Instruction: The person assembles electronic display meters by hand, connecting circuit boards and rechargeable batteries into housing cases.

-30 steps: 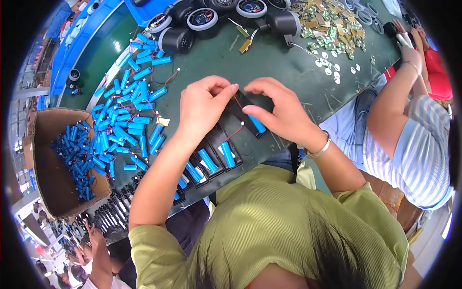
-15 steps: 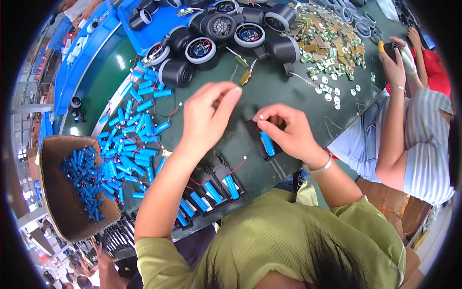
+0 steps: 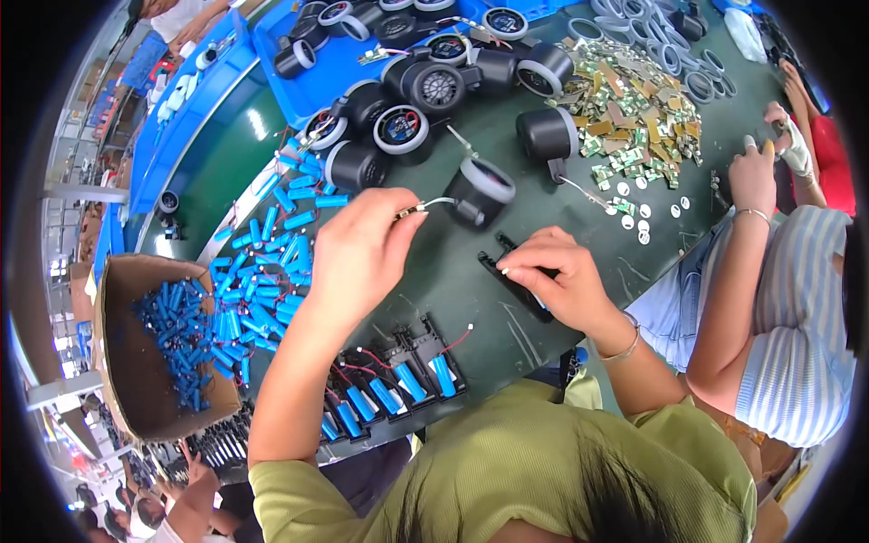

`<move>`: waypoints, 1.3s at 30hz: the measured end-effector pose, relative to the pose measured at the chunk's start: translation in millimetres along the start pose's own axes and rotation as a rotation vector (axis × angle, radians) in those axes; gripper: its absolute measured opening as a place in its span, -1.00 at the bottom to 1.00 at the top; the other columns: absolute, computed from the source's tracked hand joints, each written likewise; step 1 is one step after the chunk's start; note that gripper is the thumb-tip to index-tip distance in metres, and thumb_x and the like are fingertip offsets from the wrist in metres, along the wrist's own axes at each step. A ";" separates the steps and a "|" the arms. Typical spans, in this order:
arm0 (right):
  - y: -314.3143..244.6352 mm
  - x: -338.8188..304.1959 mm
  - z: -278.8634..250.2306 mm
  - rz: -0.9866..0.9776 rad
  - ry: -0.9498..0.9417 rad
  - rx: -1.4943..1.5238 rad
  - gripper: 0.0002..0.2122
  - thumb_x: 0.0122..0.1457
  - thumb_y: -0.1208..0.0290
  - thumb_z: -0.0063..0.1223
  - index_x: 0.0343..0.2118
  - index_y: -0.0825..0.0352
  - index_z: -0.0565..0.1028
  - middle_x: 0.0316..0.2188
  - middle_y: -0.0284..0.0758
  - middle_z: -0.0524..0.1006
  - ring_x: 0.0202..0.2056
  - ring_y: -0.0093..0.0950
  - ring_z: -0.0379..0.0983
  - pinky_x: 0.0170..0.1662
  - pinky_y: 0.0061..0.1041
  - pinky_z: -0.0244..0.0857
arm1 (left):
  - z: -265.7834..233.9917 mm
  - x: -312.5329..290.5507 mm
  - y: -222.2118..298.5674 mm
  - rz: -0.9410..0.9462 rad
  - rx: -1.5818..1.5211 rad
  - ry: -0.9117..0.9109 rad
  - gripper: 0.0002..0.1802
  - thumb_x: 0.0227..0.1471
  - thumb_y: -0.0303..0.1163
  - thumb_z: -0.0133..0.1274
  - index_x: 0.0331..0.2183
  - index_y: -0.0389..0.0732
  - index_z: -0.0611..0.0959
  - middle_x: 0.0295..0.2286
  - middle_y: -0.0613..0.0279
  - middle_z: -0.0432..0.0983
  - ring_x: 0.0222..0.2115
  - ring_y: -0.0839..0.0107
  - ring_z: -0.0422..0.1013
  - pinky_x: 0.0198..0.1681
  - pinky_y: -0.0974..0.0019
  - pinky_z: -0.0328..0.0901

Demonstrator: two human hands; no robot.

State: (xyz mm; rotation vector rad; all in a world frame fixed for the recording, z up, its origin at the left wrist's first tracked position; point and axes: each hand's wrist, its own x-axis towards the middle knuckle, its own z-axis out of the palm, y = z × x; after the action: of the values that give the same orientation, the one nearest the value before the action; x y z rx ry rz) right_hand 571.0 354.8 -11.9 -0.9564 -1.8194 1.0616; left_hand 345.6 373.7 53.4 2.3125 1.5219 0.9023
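My left hand (image 3: 362, 249) pinches a small circuit board (image 3: 409, 212) between thumb and fingers. From that board a white cable runs to a black round fan-like unit (image 3: 480, 195) with a grey ring, tilted on the table. Closed at the fingertips, my right hand (image 3: 561, 276) holds a small white connector (image 3: 505, 271). Beneath these fingers lies a long black plastic casing (image 3: 527, 297), partly covered by the hand. Nearer to me, several black casings (image 3: 418, 342) with blue cylindrical batteries (image 3: 409, 382) and red wires lie in a row.
Loose blue batteries (image 3: 262, 299) spread beside a cardboard box (image 3: 113, 362) on the left. Black round units (image 3: 439, 88) pile up at the back by a blue tray (image 3: 270, 45). Circuit boards (image 3: 634, 109), grey rings (image 3: 699, 86) and white discs (image 3: 644, 224) lie right, near a co-worker's arm (image 3: 738, 299).
A black round unit now stands mid-table, joined by cable to the board in my left hand, which was empty. My right hand has shifted slightly right and down, covering the casing's battery. The view has shifted too.
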 end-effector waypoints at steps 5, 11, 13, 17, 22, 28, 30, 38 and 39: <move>-30.0 12.5 -4.6 0.110 0.079 0.093 -0.94 -0.11 0.52 0.14 -0.51 0.30 0.54 -0.55 -0.39 0.51 -0.45 -0.53 0.34 -0.32 -0.55 0.21 | -11.8 -20.9 7.3 -0.220 -0.500 -0.041 -0.83 -0.17 -0.64 0.09 -0.41 -0.31 0.51 -0.47 0.23 0.46 -0.44 0.51 0.42 -0.41 0.49 0.34; -59.0 31.5 4.8 -0.170 0.134 -0.175 -0.92 -0.16 0.51 0.11 -0.54 0.21 0.48 -0.61 -0.47 0.41 -0.44 -0.45 0.27 -0.26 -0.49 0.09 | 1.8 -34.3 28.0 -0.339 -1.010 0.021 -0.77 -0.13 -0.66 0.05 -0.31 -0.35 0.48 -0.43 0.19 0.47 -0.42 0.51 0.44 -0.34 0.49 0.36; -59.6 34.5 11.0 -0.224 0.136 -0.250 -0.92 -0.16 0.51 0.11 -0.55 0.20 0.48 -0.60 -0.48 0.42 -0.43 -0.45 0.27 -0.25 -0.48 0.09 | 3.7 -41.6 24.6 -0.305 -0.878 -0.045 -0.80 -0.12 -0.65 0.05 -0.32 -0.36 0.51 -0.44 0.21 0.48 -0.40 0.52 0.43 -0.34 0.49 0.35; -59.9 33.6 13.7 -0.282 0.113 -0.340 -0.93 -0.16 0.49 0.11 -0.56 0.19 0.47 -0.59 -0.49 0.41 -0.40 -0.43 0.27 -0.23 -0.45 0.08 | 0.1 -42.9 26.5 -0.209 -0.696 -0.025 -0.82 -0.12 -0.62 0.06 -0.34 -0.32 0.55 -0.45 0.20 0.48 -0.41 0.51 0.43 -0.36 0.51 0.33; -62.2 34.3 12.4 -0.302 0.110 -0.318 -0.92 -0.17 0.50 0.11 -0.57 0.20 0.46 -0.60 -0.48 0.39 -0.41 -0.43 0.26 -0.23 -0.45 0.07 | -2.9 -41.7 30.8 -0.154 -0.584 0.041 -0.82 -0.12 -0.62 0.06 -0.35 -0.31 0.55 -0.46 0.17 0.48 -0.43 0.47 0.43 -0.37 0.48 0.33; -66.0 34.7 9.4 -0.354 0.100 -0.386 -0.91 -0.20 0.52 0.12 -0.57 0.20 0.45 -0.61 -0.48 0.39 -0.41 -0.42 0.26 -0.23 -0.45 0.08 | -0.8 -44.5 34.4 -0.150 -0.563 0.043 -0.82 -0.14 -0.61 0.07 -0.36 -0.31 0.55 -0.47 0.14 0.48 -0.47 0.40 0.43 -0.41 0.44 0.32; -66.0 34.1 7.8 -0.391 0.096 -0.379 -0.87 -0.25 0.59 0.15 -0.57 0.27 0.46 -0.58 -0.42 0.41 -0.43 -0.42 0.25 -0.31 -0.49 0.09 | 0.6 -45.3 36.5 -0.188 -0.604 0.057 -0.82 -0.15 -0.61 0.07 -0.37 -0.31 0.55 -0.47 0.14 0.48 -0.47 0.39 0.43 -0.42 0.43 0.31; -64.6 31.1 9.3 -0.449 0.153 -0.457 -0.87 -0.26 0.54 0.15 -0.57 0.23 0.46 -0.57 -0.46 0.40 -0.43 -0.43 0.27 -0.25 -0.45 0.10 | -0.4 -39.9 45.4 0.040 -0.306 0.156 -0.83 -0.17 -0.65 0.06 -0.40 -0.35 0.54 -0.50 0.08 0.47 -0.52 0.32 0.43 -0.48 0.42 0.32; -64.6 31.0 8.9 -0.447 0.147 -0.452 -0.86 -0.26 0.54 0.15 -0.57 0.23 0.46 -0.58 -0.46 0.40 -0.43 -0.43 0.27 -0.25 -0.46 0.10 | -1.0 -40.0 45.3 0.041 -0.307 0.155 -0.83 -0.17 -0.65 0.06 -0.40 -0.35 0.54 -0.50 0.08 0.47 -0.52 0.32 0.43 -0.48 0.42 0.32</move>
State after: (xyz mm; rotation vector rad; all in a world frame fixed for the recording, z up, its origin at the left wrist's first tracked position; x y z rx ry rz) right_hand 537.6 356.2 52.2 -0.7948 -2.0588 0.3038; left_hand 368.1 318.3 62.2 2.1007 1.2871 1.2540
